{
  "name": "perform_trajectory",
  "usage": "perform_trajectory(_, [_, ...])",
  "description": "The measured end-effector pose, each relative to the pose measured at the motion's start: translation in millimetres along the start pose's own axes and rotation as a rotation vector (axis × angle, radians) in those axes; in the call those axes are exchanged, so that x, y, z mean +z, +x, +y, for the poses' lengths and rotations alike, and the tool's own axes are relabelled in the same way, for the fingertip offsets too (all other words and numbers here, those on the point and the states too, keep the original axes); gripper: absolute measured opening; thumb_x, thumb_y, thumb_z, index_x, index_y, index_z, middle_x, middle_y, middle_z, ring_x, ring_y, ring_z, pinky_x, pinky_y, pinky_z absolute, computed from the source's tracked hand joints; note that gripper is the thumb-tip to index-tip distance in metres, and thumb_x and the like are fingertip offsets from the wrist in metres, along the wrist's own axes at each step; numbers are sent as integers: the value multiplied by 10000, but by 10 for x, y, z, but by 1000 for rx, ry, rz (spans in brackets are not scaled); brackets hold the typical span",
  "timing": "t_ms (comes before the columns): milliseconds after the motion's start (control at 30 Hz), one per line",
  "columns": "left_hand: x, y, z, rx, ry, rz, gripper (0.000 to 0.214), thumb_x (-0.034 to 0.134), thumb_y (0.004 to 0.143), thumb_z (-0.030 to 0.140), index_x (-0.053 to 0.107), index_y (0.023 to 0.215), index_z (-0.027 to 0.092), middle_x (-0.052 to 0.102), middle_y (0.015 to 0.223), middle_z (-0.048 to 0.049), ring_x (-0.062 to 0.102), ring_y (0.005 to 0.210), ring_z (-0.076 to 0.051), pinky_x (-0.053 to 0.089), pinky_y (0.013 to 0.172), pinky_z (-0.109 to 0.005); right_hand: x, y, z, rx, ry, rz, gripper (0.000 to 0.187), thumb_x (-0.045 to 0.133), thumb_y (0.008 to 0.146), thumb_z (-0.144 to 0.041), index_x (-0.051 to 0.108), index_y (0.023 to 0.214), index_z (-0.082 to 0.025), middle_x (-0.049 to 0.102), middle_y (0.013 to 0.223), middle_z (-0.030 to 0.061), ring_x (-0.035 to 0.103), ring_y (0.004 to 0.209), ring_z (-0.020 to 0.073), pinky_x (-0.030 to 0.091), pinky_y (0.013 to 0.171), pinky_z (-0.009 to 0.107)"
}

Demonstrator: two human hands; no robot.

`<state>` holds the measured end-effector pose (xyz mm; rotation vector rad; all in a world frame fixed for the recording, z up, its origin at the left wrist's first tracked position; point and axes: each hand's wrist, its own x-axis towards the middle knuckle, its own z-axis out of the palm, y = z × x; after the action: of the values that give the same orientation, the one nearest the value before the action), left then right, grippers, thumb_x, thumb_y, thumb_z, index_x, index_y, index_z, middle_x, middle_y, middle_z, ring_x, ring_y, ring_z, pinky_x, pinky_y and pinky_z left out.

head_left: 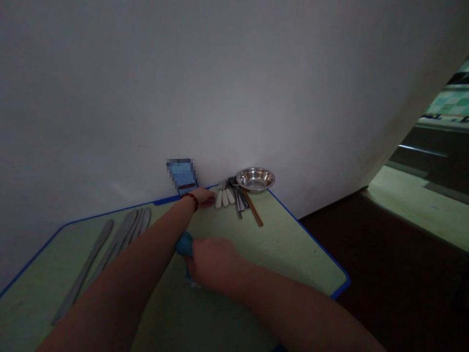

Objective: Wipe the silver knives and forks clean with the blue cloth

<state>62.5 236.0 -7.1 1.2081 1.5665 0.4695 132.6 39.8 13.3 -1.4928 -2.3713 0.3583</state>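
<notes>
My left hand [205, 197] reaches to the far side of the table, beside several cream-handled utensils [224, 198]. Its fingers look curled, but whether they hold anything is hidden. Closer to me, my right hand [217, 261] is closed around a soft-looking blue thing [184, 244], whose kind I cannot make out. One end of it sticks out toward my left forearm. Right of the cream handles lie metal cutlery pieces [240, 199] and a pair of brown wooden chopsticks [252, 208]. A shiny metal bowl [256, 181] stands at the far corner.
Several long, flat grey pieces with rounded ends [88, 266] lie on the left of the pale green table [293, 254], which has a blue edge. A phone [182, 176] leans against the white wall [234, 88] behind. Dark floor [366, 274] shows to the right.
</notes>
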Motion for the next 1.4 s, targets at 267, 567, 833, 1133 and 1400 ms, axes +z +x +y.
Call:
perform_trajectory(267, [-309, -471, -149, 105, -29, 66, 239, 528, 721, 276, 550, 901, 120, 587, 927, -73, 563, 767, -130, 453, 671, -264, -35, -23, -62, 23, -47, -45, 273, 350, 761, -347, 541, 786, -153, 632, 741, 90, 596, 621, 196, 442, 500, 288])
perform_trajectory(567, [-608, -1095, -567, 181, -53, 130, 295, 597, 575, 342, 595, 795, 146, 613, 945, -97, 570, 810, -164, 432, 617, -232, 37, -45, -87, 10, -73, -74, 317, 307, 784, -381, 532, 838, -165, 627, 805, 92, 593, 695, 198, 439, 571, 301])
perform_trajectory(833, [-972, -1483, -1011, 200, -239, 253, 280, 613, 583, 319, 595, 822, 174, 607, 908, -64, 564, 792, -148, 432, 600, -216, 122, -21, -124, 34, -107, -133, 353, 294, 783, -407, 544, 844, -165, 624, 837, 103, 586, 729, 214, 425, 580, 303])
perform_trajectory(1133, [-1500, -1708, -1488, 251, -505, 520, 111, 539, 665, 209, 553, 769, 173, 598, 822, -27, 566, 678, -78, 449, 582, -165, 157, -10, -185, 38, -158, -156, 371, 268, 797, -414, 530, 868, -161, 615, 856, 102, 578, 769, 214, 409, 605, 295])
perform_trajectory(1400, [-1724, -1901, -1765, 189, -283, 710, 157, 497, 672, 216, 556, 803, 154, 616, 811, -52, 593, 734, -113, 486, 646, -206, 169, -24, -226, 43, -185, -164, 363, 271, 800, -413, 527, 861, -163, 614, 852, 97, 575, 773, 209, 391, 599, 282])
